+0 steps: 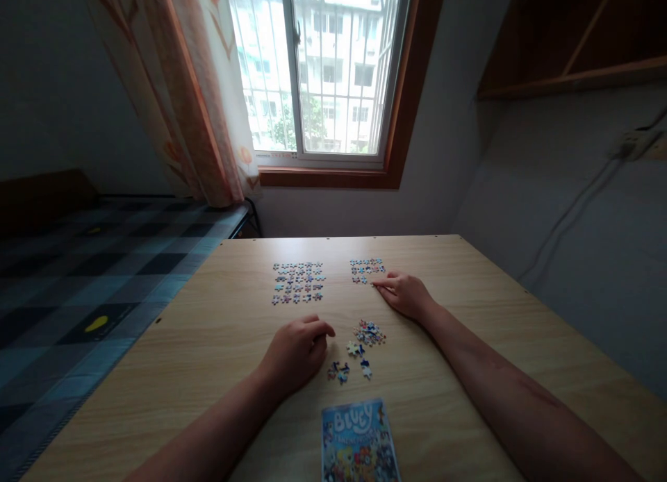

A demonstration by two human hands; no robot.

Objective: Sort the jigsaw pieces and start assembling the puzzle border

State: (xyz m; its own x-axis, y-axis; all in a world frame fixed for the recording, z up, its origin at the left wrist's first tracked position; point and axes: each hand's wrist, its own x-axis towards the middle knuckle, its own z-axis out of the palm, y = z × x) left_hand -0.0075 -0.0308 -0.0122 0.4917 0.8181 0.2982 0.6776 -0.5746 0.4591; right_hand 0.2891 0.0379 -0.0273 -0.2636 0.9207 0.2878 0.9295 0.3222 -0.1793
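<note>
Small jigsaw pieces lie on a light wooden table (pixel 469 399). A grid of spaced-out pieces (pixel 297 283) sits at the far left-centre, and a smaller group of pieces (pixel 367 269) lies to its right. My right hand (pixel 404 293) rests flat beside that smaller group, its fingertips touching the group's near right edge. My left hand (pixel 297 350) rests on the table with fingers curled in; what they hold, if anything, is hidden. A loose heap of pieces (pixel 369 333) and a few scattered pieces (pixel 340 371) lie just right of it.
A blue picture card or box lid (pixel 358 442) lies at the near table edge. A bed with a checked cover (pixel 94 273) stands to the left. Beyond the table are a window (pixel 323 72) and a curtain (pixel 192 100). A wall with a cable runs along the right.
</note>
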